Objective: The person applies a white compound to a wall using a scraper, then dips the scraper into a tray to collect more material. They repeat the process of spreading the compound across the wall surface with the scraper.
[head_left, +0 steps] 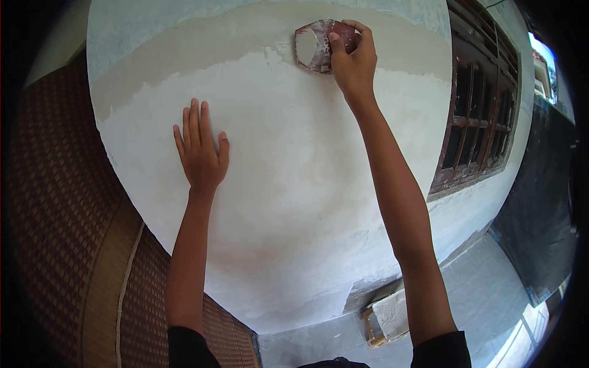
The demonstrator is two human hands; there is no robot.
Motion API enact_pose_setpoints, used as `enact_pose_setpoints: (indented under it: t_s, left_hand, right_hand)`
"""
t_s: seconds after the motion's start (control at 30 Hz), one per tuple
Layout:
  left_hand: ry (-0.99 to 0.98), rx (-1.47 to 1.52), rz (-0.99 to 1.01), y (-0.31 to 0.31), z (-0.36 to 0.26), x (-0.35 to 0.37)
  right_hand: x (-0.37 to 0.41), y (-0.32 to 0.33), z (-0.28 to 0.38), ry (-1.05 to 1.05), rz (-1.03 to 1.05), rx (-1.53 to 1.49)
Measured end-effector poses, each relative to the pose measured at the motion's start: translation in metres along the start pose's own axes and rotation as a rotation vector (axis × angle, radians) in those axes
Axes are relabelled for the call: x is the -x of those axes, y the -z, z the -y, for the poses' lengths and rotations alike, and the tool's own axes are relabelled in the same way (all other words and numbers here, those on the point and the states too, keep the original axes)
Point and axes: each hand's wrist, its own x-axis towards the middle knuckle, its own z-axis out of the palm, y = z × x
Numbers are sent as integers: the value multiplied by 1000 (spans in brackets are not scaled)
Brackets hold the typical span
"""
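Observation:
My right hand [356, 64] grips a dark red, flat, many-sided block [318, 48] smeared with white plaster, its face lying against the upper part of the wall [276, 159]. Around the block runs a damp grey-beige band of plaster, with a ragged border above the whiter surface below. Lower and to the left, my left hand [201, 153] lies flat on the white wall with its fingers stretched out, holding nothing.
A brown woven panel [61, 202] stands along the left. On the right is a dark wooden window [475, 116] with panes, and beyond it a black sheet [540, 202]. A plaster-covered board on a wooden frame [390, 314] sits on the grey floor [313, 340] by the wall's foot.

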Motion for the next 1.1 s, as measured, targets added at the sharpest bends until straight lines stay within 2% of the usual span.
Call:
enact_pose_setpoints:
  t_s: [0.07, 0.2, 0.27, 0.33, 0.4, 0.47, 0.5, 0.6, 0.63, 0.77, 0.83, 0.9, 0.93, 1.03, 1.07, 1.1]
  left_hand:
    - [7, -13, 14, 1, 0, -1]
    - [10, -16, 14, 0, 1, -1]
    - [13, -23, 17, 0, 1, 0]
    - [13, -20, 12, 0, -1, 1]
    - [8, -17, -1, -1, 0, 0]
    - [3, -27, -4, -2, 0, 0]
    - [-2, -26, -4, -2, 0, -1]
    - [5, -21, 5, 0, -1, -1]
    - [7, -24, 8, 0, 0, 0]
    - [4, -31, 11, 1, 1, -1]
    - [1, -31, 7, -1, 1, -1]
    - [1, -32, 3, -1, 1, -1]
    - [4, -32, 2, -1, 0, -1]
    - [8, -40, -3, -1, -1, -1]
    - [7, -41, -3, -1, -2, 0]
    - [8, -42, -2, -1, -1, 0]
  right_hand:
    - [2, -10, 8, 14, 54, 49]
    - [-11, 11, -13, -70, 11, 143]
    - [-22, 34, -35, -134, -78, 172]
    - [-24, 57, -33, -238, -163, 80]
    - [-23, 64, -31, -216, -214, 91]
    - [-25, 57, -39, -139, -191, -78]
    - [-16, 47, -16, -223, -90, -149]
    - [-5, 3, -11, -57, 33, -52]
    - [0, -4, 2, -83, 86, -14]
    - [-2, -12, -1, 35, 88, 75]
    - [-11, 8, -13, -87, 19, 113]
    - [-19, 35, -32, -70, -67, 194]
    - [-21, 51, -29, -195, -85, 148]
    - [-22, 76, -27, -200, -238, 94]
    - [-22, 77, -24, -227, -265, 70]
    - [-25, 71, -33, -157, -221, 30]
